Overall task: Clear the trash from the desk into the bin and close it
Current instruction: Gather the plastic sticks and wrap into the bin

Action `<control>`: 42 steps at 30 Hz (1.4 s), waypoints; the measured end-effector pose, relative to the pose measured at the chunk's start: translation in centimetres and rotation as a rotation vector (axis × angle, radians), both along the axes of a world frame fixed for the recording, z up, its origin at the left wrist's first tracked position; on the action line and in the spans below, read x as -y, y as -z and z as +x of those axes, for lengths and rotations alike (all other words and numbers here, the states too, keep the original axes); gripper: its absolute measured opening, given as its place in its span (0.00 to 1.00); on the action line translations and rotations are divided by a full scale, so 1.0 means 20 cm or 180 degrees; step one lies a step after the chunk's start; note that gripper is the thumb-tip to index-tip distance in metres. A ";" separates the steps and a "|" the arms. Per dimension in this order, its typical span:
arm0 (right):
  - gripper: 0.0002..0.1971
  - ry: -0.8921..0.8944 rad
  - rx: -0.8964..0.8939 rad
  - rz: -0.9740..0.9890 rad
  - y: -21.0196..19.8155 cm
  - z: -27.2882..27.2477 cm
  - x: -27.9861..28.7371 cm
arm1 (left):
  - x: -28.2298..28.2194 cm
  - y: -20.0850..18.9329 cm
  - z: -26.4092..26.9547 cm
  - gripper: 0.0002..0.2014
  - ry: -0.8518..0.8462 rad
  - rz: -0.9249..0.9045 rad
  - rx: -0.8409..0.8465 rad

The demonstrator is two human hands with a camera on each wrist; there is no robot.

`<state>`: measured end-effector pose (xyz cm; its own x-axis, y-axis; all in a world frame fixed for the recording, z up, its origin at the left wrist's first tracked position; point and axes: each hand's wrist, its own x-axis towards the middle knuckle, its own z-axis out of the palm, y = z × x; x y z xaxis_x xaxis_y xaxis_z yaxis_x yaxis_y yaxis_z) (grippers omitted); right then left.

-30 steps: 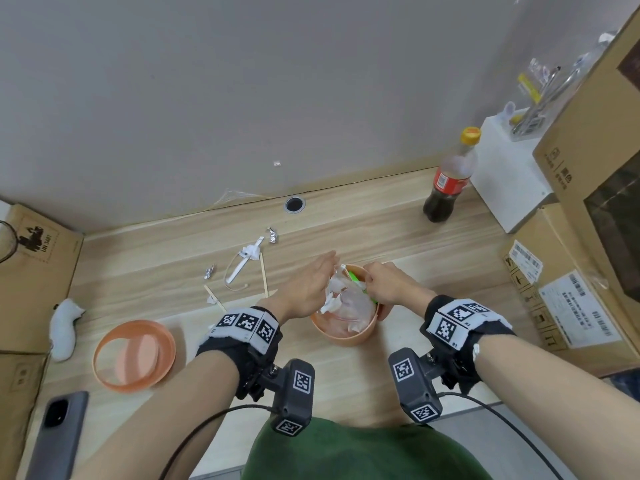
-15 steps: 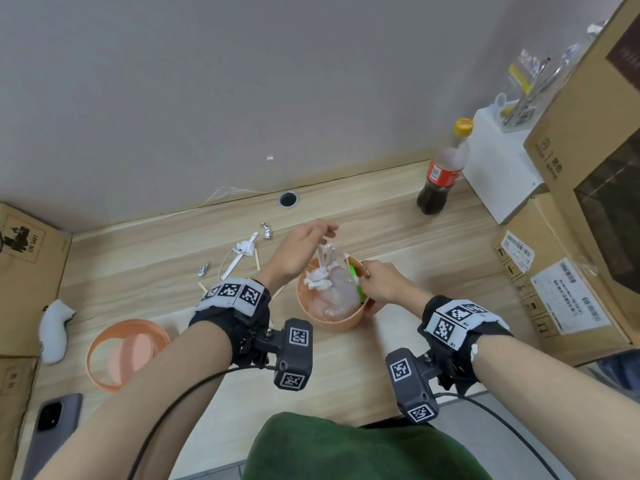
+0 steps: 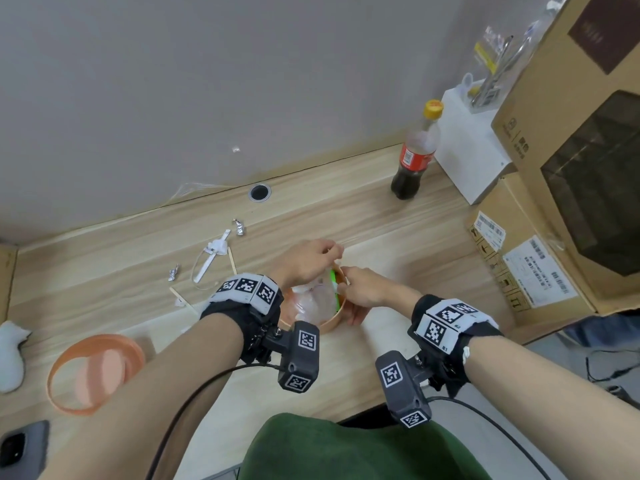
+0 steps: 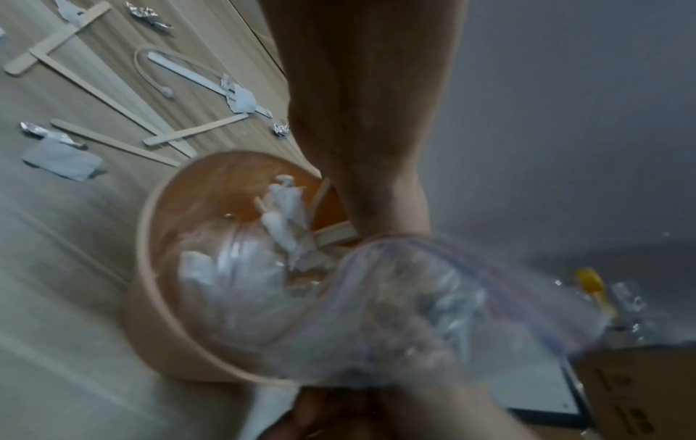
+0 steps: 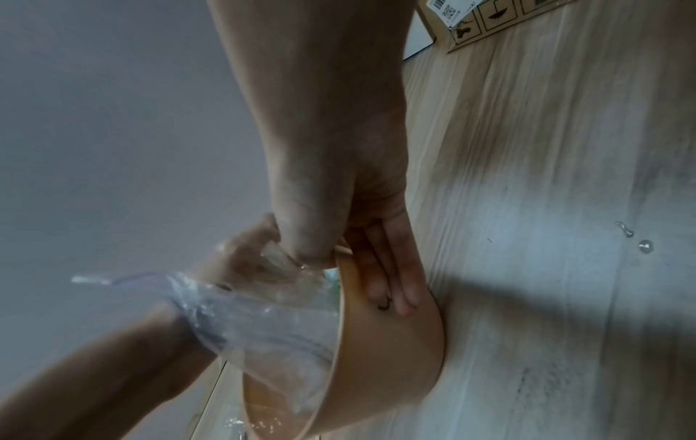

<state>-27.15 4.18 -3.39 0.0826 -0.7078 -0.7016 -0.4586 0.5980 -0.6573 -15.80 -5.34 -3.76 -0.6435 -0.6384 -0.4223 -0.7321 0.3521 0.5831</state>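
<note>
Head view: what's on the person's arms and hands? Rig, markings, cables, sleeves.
Both forearms are bare, no sleeves, no gloves on the left hand or right hand. Each wrist wears a black strap topped by a white band of black-and-white square fiducial tags. A boxy black camera module with more tags hangs under each wrist, with a black cable running back toward the body. Green clothing shows at the bottom.

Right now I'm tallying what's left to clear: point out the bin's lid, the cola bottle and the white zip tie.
bin's lid [image 3: 90, 372], head view, orange rim.
cola bottle [image 3: 414, 157], head view, red label.
white zip tie [image 3: 207, 264], head view, strap's middle.
</note>
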 end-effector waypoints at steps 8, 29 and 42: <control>0.14 0.0030 0.0081 0.0227 0.00 0.01 0.03 | 0.07 0.07 0.12 0.24 -0.0101 -0.0335 0.0136; 0.15 0.0961 0.0071 0.0261 0.05 0.13 0.21 | 0.52 0.37 0.81 0.24 -0.2159 -0.0126 0.0008; 0.16 0.1083 -0.0047 0.0181 0.11 0.18 0.23 | 0.53 0.49 0.82 0.17 -0.1454 -0.0638 0.0733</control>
